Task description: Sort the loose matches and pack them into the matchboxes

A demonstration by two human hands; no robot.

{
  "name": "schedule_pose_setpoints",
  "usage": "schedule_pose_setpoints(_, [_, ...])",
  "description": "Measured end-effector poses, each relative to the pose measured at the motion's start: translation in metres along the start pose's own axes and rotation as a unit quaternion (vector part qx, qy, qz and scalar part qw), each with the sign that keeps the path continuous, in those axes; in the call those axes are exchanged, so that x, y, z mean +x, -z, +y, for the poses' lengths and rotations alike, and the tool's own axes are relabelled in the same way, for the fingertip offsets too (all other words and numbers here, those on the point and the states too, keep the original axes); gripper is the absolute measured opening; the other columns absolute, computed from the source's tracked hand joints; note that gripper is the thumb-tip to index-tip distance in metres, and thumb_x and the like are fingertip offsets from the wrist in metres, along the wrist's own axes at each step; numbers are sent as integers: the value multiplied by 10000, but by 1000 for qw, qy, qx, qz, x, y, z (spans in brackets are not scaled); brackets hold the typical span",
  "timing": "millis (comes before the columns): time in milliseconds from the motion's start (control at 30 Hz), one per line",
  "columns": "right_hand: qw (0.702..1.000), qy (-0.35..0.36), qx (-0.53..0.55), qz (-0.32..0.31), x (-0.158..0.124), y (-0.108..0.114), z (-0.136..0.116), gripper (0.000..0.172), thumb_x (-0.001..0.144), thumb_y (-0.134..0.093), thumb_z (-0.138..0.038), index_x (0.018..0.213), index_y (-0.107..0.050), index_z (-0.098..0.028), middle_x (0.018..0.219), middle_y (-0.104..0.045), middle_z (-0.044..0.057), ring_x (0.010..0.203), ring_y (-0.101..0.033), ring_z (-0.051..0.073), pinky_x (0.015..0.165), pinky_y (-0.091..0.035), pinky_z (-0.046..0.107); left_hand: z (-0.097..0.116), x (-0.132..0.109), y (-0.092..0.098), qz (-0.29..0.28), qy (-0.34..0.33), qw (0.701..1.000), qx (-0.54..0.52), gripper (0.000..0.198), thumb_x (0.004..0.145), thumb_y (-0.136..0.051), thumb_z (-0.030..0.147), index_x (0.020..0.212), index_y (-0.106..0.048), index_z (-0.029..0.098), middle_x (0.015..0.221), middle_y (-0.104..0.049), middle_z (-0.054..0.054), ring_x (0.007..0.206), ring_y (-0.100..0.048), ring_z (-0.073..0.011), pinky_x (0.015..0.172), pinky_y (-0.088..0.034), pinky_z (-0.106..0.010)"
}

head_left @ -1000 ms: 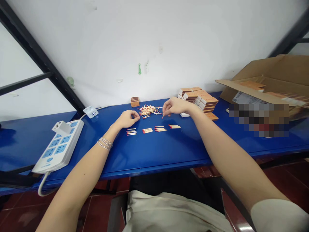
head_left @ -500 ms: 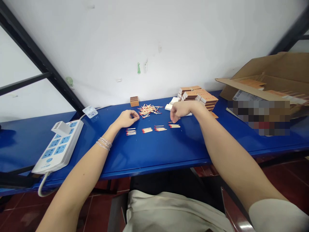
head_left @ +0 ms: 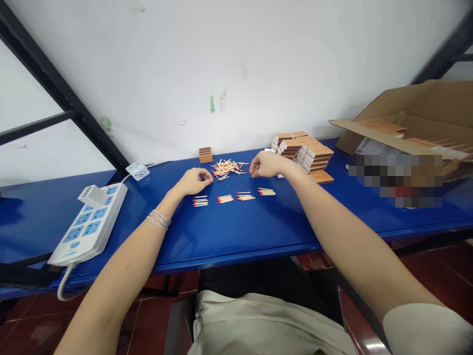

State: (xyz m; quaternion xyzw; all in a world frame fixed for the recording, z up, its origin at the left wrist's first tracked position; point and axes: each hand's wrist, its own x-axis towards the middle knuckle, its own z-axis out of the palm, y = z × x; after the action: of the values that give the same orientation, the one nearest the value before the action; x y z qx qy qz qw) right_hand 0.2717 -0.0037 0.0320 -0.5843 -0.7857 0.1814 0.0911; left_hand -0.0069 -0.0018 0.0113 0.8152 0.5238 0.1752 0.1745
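Left hand curled just left of loose matchsticks, right hand bunched just right of them; can't tell if either holds one. Matchstick rows lie nearer.

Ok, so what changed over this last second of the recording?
The right hand moved over to the rightmost row of matches, then came back left, and now hovers beside the loose match pile; that row looks slightly fanned. No held match is visible. The left hand stayed curled at the pile's edge; the other rows and stacked matchboxes stayed put.
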Motion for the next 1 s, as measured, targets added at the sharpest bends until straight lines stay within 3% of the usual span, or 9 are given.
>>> schedule_pose_setpoints(100, [996,36,-1,85,12,-20,-8,247,728,-710,-201,966,-762,-158,893,-757,56,781,-675,172,693,-475,237,-1,0,0,-1,-1,1000,-3,166,785,-622,293,855,-726,185,864,-735,-43,693,-602,-152,733,-498,-291])
schedule_pose_setpoints(233, [993,52,-21,108,24,-38,-13,166,756,-659,-156,889,-756,-170,892,-752,59,810,-669,181,722,-456,241,-1,0,0,-3,-7,1000,-3,179,790,-616,294,871,-730,183,871,-734,-42,670,-595,-145,715,-486,-292])
schedule_pose_setpoints(367, [992,41,-13,122,22,-37,-14,168,763,-622,-120,870,-746,-158,870,-748,75,801,-660,193,713,-445,247,-2,0,-1,-2,-7,1000,-2,181,794,-612,295,872,-726,178,866,-730,-45,651,-584,-142,702,-477,-295])
schedule_pose_setpoints(467, [987,52,5,150,13,-29,-18,264,801,-584,-128,1015,-737,-149,891,-744,77,797,-645,187,705,-435,253,-3,1,-1,-2,-8,1000,-4,177,797,-608,293,871,-718,176,867,-728,-44,642,-576,-138,690,-471,-292])
schedule_pose_setpoints(567, [990,85,46,98,5,-23,-24,314,801,-563,-116,1060,-734,-167,838,-740,47,723,-629,153,659,-426,240,-4,1,-2,-3,-11,1000,-8,178,799,-608,298,875,-717,179,866,-729,-42,643,-578,-137,681,-468,-287])
schedule_pose_setpoints(767, [973,120,191,-58,0,-24,-30,129,719,-660,-177,828,-722,-148,715,-731,29,664,-644,140,627,-464,231,-5,2,-2,-3,-12,1000,-6,173,795,-619,297,870,-722,179,864,-732,-44,662,-586,-144,689,-475,-288])
schedule_pose_setpoints(1000, [986,81,38,-140,-7,-10,-28,144,674,-683,-204,784,-767,-167,765,-753,25,725,-667,164,675,-471,237,-7,3,-3,-6,-10,1000,-6,186,784,-630,305,879,-727,177,846,-724,-40,651,-578,-140,684,-467,-285])
